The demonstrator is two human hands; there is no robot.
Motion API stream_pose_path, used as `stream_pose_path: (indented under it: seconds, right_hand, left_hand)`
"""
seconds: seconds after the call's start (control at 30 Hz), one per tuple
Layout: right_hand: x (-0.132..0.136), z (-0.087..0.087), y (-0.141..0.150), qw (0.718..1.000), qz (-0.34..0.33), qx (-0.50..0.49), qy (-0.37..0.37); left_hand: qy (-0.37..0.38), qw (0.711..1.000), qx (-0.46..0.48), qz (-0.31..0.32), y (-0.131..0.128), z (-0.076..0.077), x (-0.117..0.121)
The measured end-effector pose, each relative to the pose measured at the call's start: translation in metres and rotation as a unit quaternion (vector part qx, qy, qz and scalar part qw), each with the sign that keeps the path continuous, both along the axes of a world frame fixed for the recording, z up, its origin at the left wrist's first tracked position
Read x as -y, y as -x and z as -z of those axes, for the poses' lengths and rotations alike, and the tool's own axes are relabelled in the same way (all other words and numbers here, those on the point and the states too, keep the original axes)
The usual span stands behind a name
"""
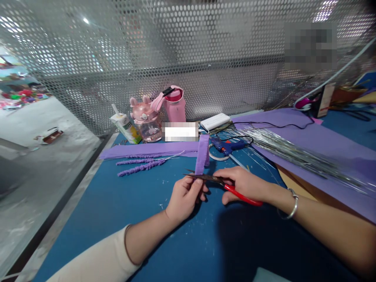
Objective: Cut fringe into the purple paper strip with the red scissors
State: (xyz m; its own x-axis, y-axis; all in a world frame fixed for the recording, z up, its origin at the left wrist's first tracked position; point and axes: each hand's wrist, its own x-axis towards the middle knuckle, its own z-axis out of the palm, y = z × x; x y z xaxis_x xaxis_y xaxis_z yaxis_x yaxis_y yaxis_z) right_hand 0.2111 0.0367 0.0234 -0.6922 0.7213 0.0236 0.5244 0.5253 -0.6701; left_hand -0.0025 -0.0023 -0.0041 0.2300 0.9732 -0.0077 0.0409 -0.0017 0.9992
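My left hand (185, 196) pinches the lower end of an upright purple strip (202, 153) of foam or crepe paper, over the blue table (117, 203). My right hand (242, 183) grips red-handled scissors (226, 185). Their dark blades point left and meet the strip just above my left fingers. A silver bangle (293, 203) sits on my right wrist.
Finished purple lavender-like stems (141, 166) lie left of the strip, in front of a long purple sheet (147, 149). A blue glue gun (227, 145), a bundle of silver wires (293, 152), two pink bottles (158, 113), a drink carton (125, 126) and a white power bank (215, 121) stand behind. A perforated metal screen (188, 51) backs the table.
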Motion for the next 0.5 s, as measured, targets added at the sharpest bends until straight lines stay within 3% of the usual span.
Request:
stream_pose_path:
  seconds: [0.2, 0.5]
  right_hand:
    - [-0.0008, -0.0043, -0.0013, 1.000, 0.002, 0.011, 0.001]
    - [0.0038, -0.0051, 0.0000, 0.998, -0.009, 0.062, -0.025]
  left_hand:
    - [0.014, 0.999, 0.043, -0.018, -0.0021, -0.0021, 0.0003]
    - [-0.011, 0.999, 0.036, -0.039, -0.0022, -0.0054, -0.0003]
